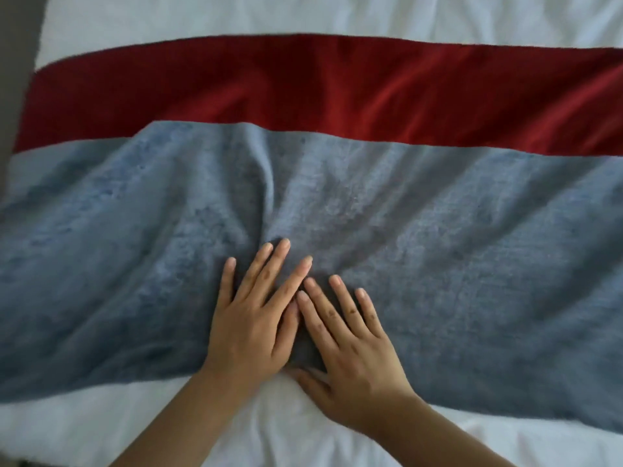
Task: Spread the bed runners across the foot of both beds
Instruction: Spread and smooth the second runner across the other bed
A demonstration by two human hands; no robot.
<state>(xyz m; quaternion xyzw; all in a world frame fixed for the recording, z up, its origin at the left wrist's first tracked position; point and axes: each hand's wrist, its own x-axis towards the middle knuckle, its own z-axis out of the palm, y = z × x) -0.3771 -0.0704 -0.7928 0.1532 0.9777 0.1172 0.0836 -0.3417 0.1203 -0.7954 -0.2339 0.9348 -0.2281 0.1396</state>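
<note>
A grey-blue bed runner (438,247) lies across the white bed sheet (303,15), from the left edge of the view to the right. Behind it a red runner (303,85) stretches the same way, its near edge tucked under the grey-blue one. My left hand (256,318) and my right hand (350,345) rest flat side by side on the middle of the grey-blue runner near its front edge, fingers spread, holding nothing. Creases fan out in the cloth above my fingertips.
White sheet (84,426) shows in front of the runner and beyond the red one. The bed's left edge meets a grey floor or wall strip (17,62) at the far left.
</note>
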